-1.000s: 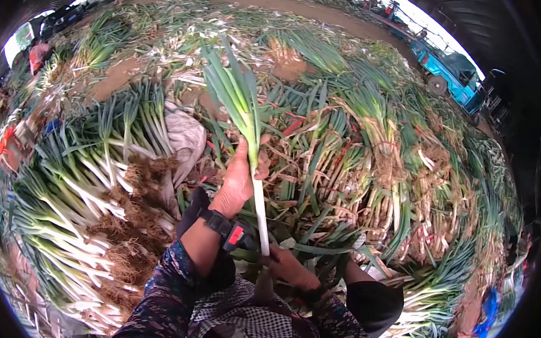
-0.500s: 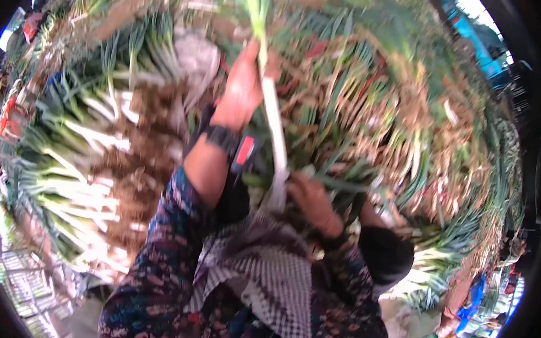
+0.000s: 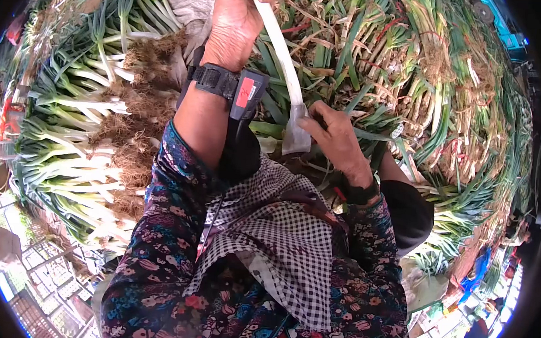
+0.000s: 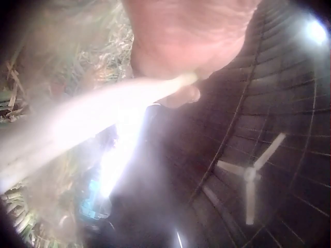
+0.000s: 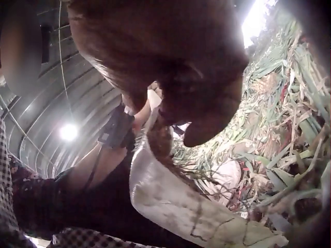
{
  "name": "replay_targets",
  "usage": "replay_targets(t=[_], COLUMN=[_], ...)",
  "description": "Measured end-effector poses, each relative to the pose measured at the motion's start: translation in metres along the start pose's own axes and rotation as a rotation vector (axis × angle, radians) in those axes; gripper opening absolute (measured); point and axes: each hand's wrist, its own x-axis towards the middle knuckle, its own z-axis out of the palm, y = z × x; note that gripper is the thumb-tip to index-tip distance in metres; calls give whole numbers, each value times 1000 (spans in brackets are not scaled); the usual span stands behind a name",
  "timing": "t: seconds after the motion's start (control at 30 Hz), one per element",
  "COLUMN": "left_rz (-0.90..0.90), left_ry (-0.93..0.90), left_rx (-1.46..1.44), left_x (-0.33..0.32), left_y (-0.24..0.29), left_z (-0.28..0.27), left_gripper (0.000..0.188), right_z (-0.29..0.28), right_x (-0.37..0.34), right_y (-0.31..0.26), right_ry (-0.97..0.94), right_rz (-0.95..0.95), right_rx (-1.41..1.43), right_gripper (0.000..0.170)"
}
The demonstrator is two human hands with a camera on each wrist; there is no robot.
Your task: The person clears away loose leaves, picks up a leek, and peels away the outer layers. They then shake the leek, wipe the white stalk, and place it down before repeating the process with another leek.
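Note:
In the head view, my left hand (image 3: 235, 24) grips a leek-like green onion (image 3: 279, 45) high on its stalk, at the top edge. Its white shaft slants down toward my lap; the leaves lie outside this view. A thin greyish-white sheet (image 3: 297, 132) wraps the stalk's lower end and flares open at the bottom. My right hand (image 3: 337, 139) is at that sheet's right side, fingers bent and pinching its edge. In the right wrist view, the pale sheet (image 5: 170, 206) curves below the dark hand, with brown marks on it. The left wrist view shows the stalk (image 4: 103, 111) running into the left hand.
Rooted green onions (image 3: 93, 127) lie piled on my left, roots (image 3: 141, 99) toward me. A pale cloth sack (image 3: 190, 6) sits beyond them. Tied bundles (image 3: 406, 84) and loose leaves cover the ground ahead and right. A checked cloth (image 3: 285, 232) lies across my lap.
The head view has tilted down, so both hands and the onion appear higher. My right hand shows farther right of the stalk, and the pale sheet at its lower end has come into plain view.

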Motion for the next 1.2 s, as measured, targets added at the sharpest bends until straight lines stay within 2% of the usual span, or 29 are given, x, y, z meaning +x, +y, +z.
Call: replay_targets(t=[0.07,0.13,0.2,0.27,0.3,0.33,0.37,0.4,0.43,0.5,0.57,0.63,0.7,0.73,0.8,0.83,0.9,0.97,1.2], left_rz=[69,109,150,329,295,358,392,429,435,462,450,431,408,382,359,352,342,442,371], left_ry=[121,148,180,233,201,204,173,143,143,282,183,25,43,69,4,-26,-59,98,102], left_rx=[35,70,107,137,111,73,78,84,85,208,220,209,141,71,77,59,41,136,36], left_x=[2,0,0,2,-3,4,10,11,9,2,9,7,11,12,13,13,13,11,6], left_y=[0,-1,1,6,13,25,32,36,32,14,6,1,1,0,-1,-2,-4,-12,-12], left_z=[-3,-2,-3,-6,-5,-17,-26,-19,-14,2,-10,-10,-11,-16,-25,-24,-18,-8,1], left_gripper=[41,38,35,30,26,24,24,24,24,28,30,31,30,31,31,30,29,31,34], right_z=[4,7,10,16,24,32,34,28,21,-1,-21,-30,-29,-25,-16,-12,-7,-6,-6], right_x=[5,4,-6,-35,-64,-99,-140,-147,-144,-130,-82,-32,-3,11,35,42,53,57,60], right_y=[4,7,9,12,36,70,102,101,108,106,82,38,8,0,-8,-6,-1,3,8], right_ry=[0,-1,13,-285,-401,-515,-596,-676,-678,-607,-250,251,396,398,420,423,455,463,472], right_rz=[-24,-51,-241,-164,-167,-170,-38,93,88,280,189,-14,29,31,-154,-148,-164,-153,-108], right_rx=[-40,-78,-129,-583,-584,-588,-598,-607,-609,-629,-636,-180,-30,-27,-97,-96,-265,-290,-322], right_gripper=[21,21,13,9,8,7,7,8,8,12,14,15,20,20,23,23,22,23,23])
